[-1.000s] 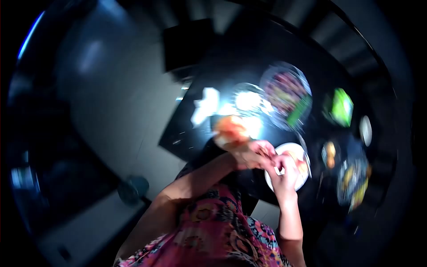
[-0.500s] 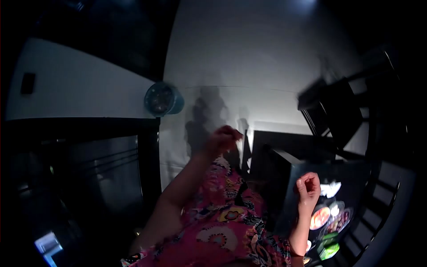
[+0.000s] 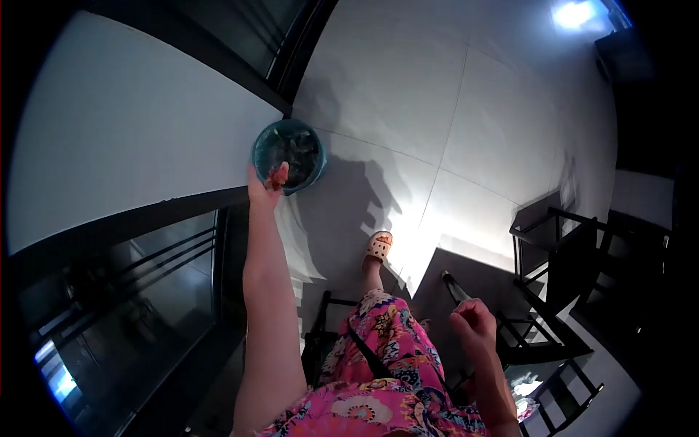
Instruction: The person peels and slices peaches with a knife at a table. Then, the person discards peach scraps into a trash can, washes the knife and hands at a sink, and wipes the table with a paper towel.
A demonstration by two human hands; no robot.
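A teal bin [image 3: 318, 172], partly filled with dark, crumpled rubbish, stands on the floor by the wall. My left hand [image 3: 263, 186] reaches over its near rim. Between its thumb and fingers shows a small reddish-brown bit [image 3: 277, 177], too blurred to name. My right hand [image 3: 477, 326] is held up at the lower right, its fingers curled in, and nothing shows in them. Below it, at the lower right, part of a table with white and red items [image 3: 526, 386] is visible.
Dark chairs [image 3: 557, 247] stand on the right. A foot in a beige clog [image 3: 378, 245] is on the tiled floor [image 3: 415, 109]. Glass panels with dark frames [image 3: 145, 291] line the left. A bright light [image 3: 574, 13] shines at top right.
My left hand has moved left to the bin's rim. My right hand has shifted slightly left and lower, away from over the table. The view has turned, showing more floor.
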